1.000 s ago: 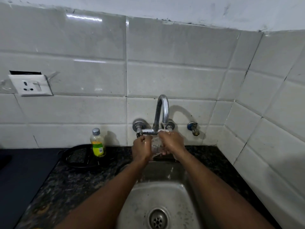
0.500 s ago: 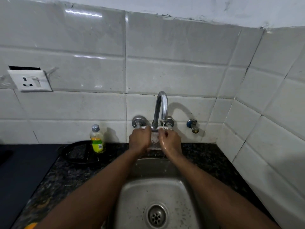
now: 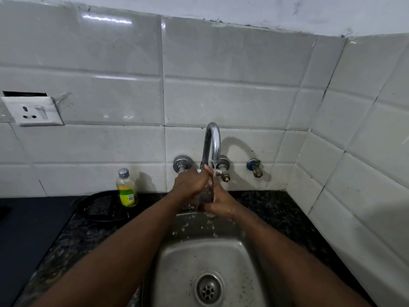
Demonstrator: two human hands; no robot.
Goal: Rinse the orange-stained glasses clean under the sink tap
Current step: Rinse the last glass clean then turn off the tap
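steel sink (image 3: 177, 262) lay at 6 o'clock; tap (image 3: 215, 140) ran at 12. left hand (image 3: 190, 185) curled over, and right hand (image 3: 221, 200) gripped from 5 o'clock, the glass (image 3: 206, 193), held under the stream (image 3: 214, 171). step judged: rinsing. next move: rotate glass, inspect for orange residue; none discernible.

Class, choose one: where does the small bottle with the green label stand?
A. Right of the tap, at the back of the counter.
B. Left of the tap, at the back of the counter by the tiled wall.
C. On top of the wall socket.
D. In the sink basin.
B: the bottle stands upright left of the tap, at the back of the dark counter, close to the tiled wall.
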